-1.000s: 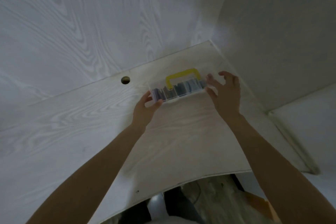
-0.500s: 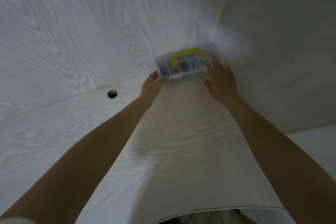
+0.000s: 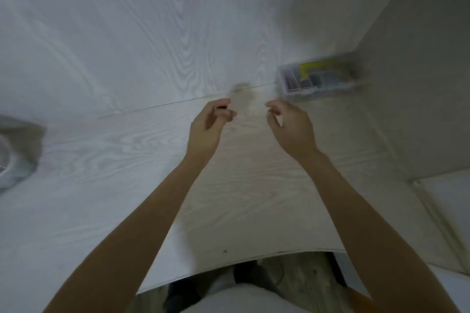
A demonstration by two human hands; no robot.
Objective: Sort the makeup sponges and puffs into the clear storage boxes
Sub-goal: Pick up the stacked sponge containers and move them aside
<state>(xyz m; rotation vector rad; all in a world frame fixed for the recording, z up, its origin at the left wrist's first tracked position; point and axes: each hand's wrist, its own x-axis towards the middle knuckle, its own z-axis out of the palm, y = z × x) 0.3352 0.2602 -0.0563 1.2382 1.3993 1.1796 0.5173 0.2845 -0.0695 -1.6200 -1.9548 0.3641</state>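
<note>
one clear storage box (image 3: 321, 80) sat on the counter (image 3: 106, 160) in its far right corner, against the back panel and close to the side wall. it was blurred, but a yellow handle (image 3: 314, 68) showed on its lid and dark dividers or contents showed through the plastic; what lay in the compartments could not be told. no loose sponge or puff could be made out on the pale wood-grain surface.

two bare hands were raised over the middle of the counter, short of the back edge and apart from the box. the left hand (image 3: 208, 127) had its fingers loosely curled, thumb near the fingertips, and held nothing that could be seen. the right hand (image 3: 290, 124) was likewise loosely curled and held nothing, its fingertips pointing toward the left hand, the box just beyond it to the right. both forearms reached forward from the near edge, roughly parallel.

one greyish blurred object (image 3: 17, 152) lay at the left edge of the counter; what it was could not be told.
</note>
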